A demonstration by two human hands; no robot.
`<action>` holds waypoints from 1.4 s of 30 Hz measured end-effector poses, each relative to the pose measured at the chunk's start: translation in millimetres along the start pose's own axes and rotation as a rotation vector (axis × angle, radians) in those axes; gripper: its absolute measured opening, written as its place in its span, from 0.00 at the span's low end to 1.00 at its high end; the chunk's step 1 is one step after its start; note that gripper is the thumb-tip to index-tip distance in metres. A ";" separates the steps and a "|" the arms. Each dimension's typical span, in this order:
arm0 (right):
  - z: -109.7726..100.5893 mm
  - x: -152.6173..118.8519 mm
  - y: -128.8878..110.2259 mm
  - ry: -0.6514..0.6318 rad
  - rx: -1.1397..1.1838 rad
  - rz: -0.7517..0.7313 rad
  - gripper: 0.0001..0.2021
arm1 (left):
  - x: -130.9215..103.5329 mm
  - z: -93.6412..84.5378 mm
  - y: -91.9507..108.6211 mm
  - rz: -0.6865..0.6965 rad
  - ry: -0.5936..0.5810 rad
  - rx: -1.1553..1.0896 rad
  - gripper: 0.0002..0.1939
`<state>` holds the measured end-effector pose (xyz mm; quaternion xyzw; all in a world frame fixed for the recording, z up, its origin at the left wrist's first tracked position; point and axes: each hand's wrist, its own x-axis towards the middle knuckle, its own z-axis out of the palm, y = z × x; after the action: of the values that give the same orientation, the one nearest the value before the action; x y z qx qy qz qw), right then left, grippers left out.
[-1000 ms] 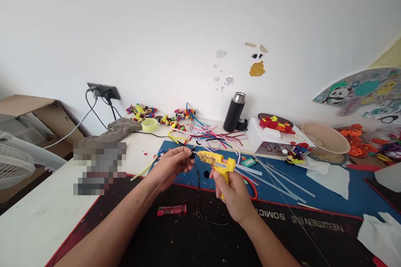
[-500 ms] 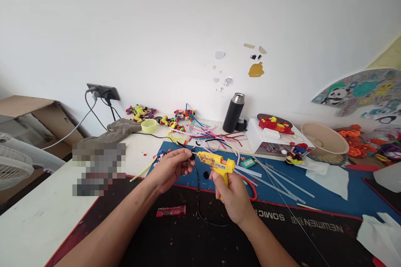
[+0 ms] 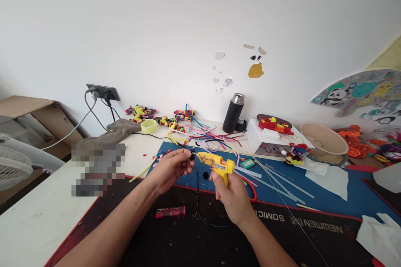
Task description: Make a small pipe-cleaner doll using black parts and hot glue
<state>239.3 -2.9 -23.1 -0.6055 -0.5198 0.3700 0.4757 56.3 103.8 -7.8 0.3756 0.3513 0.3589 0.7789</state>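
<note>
My right hand (image 3: pixel 231 194) is closed round the handle of a yellow hot glue gun (image 3: pixel 216 162), whose body is stained brown near the front. Its nozzle points left, at or very close to a small fuzzy black piece (image 3: pixel 192 157). Thumb and fingertips of my left hand (image 3: pixel 173 169) pinch that black piece; part of it is hidden by the fingers. A round black pompom (image 3: pixel 206 175) lies on the blue mat just below the gun. Behind the gun's handle, a red scissor handle (image 3: pixel 253 190) shows.
A red lighter (image 3: pixel 171 212) lies on the black mat (image 3: pixel 150 242), beside a black cord (image 3: pixel 198 200). Clear glue sticks (image 3: pixel 291 183) are on the blue mat (image 3: pixel 326 175). Coloured pipe cleaners (image 3: pixel 213 135), a black thermos (image 3: pixel 233 113) and a yellow tape roll (image 3: pixel 148 125) stand or lie behind.
Almost nothing differs. The glue gun and the black piece stay together at nearly the same spot, with the nozzle still against or near the piece.
</note>
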 end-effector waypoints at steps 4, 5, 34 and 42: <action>0.0 -0.3 -0.6 0.007 -0.001 0.006 0.27 | 0.2 -0.1 -0.4 -0.004 -0.002 0.000 0.19; 0.0 -0.4 -0.8 0.008 -0.005 0.006 0.27 | 0.3 -0.1 -0.5 -0.004 -0.002 0.001 0.19; -0.9 -0.7 -3.8 0.049 -0.012 0.018 0.28 | 0.5 0.3 -0.8 -0.015 0.007 0.003 0.22; -0.9 0.2 3.2 0.049 0.073 0.003 0.28 | 1.5 -1.1 -2.5 -0.022 -0.008 0.034 0.23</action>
<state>241.1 -2.9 -25.9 -0.5976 -0.4930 0.3745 0.5095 56.9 104.2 -10.9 0.3864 0.3581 0.3428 0.7778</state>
